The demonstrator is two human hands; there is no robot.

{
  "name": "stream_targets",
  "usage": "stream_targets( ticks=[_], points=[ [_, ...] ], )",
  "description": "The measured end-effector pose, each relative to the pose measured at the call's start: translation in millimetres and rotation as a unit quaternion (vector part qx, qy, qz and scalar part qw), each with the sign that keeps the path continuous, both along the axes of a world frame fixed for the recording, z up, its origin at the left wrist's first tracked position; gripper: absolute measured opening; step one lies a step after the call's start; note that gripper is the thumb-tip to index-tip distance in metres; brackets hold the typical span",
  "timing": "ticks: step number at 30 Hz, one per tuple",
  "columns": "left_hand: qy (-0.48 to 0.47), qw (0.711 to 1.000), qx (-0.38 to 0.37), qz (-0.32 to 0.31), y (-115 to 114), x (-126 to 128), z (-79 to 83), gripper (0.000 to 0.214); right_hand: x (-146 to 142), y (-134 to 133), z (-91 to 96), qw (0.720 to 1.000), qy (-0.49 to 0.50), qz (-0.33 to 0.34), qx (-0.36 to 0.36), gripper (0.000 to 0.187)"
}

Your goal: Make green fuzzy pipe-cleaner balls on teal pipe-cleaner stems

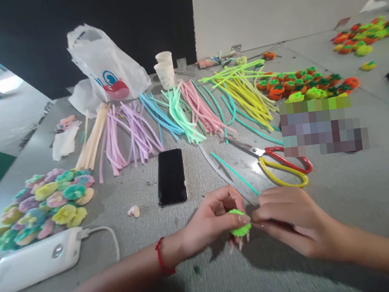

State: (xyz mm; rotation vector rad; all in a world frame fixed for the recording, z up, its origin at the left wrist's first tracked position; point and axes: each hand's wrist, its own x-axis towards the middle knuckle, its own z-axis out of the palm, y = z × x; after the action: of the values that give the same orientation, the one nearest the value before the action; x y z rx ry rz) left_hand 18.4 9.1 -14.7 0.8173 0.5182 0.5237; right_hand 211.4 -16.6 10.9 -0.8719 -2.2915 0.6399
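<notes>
My left hand (pixel 211 219) is curled around a small bright green coiled pipe-cleaner piece (pixel 241 229), thumb and fingers pinching it just above the grey table (pixel 342 180). My right hand (pixel 287 220) meets it from the right, its fingers pressed together at the edge of the green piece. A teal pipe cleaner (pixel 234 173) lies on the table just beyond the hands. A red string bracelet (pixel 161 257) circles my left wrist.
A black phone (pixel 171 177) lies ahead, red and yellow scissors (pixel 280 162) to its right. Bundles of coloured pipe cleaners (pixel 177 115) fan across the middle. Fuzzy flowers (pixel 43 207) and a white power bank (pixel 32 263) sit left; orange pieces (pixel 300 84), paper cups (pixel 165 69) and a plastic bag (pixel 108 66) behind.
</notes>
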Motion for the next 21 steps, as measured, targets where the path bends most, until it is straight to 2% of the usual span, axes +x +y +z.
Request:
stream_targets(
  ticks=[7,10,15,21],
  points=[
    [0.030,0.999,-0.029,0.009,4.9,0.5,1.4,0.019,5.1,-0.6,-2.1,0.994,-0.072,-0.003,0.081,0.020],
    [0.050,0.998,-0.021,0.039,6.6,1.6,0.3,0.021,5.4,-1.9,-5.7,0.993,-0.086,-0.029,0.081,0.022],
    [0.082,0.992,0.035,0.094,4.7,4.1,0.2,0.028,2.0,-6.8,-12.4,0.985,-0.118,-0.094,0.081,0.024],
    [0.117,0.986,0.064,0.097,3.6,2.2,1.5,0.030,1.9,-4.2,-14.7,0.986,-0.092,-0.108,0.084,0.025]
  ],
)
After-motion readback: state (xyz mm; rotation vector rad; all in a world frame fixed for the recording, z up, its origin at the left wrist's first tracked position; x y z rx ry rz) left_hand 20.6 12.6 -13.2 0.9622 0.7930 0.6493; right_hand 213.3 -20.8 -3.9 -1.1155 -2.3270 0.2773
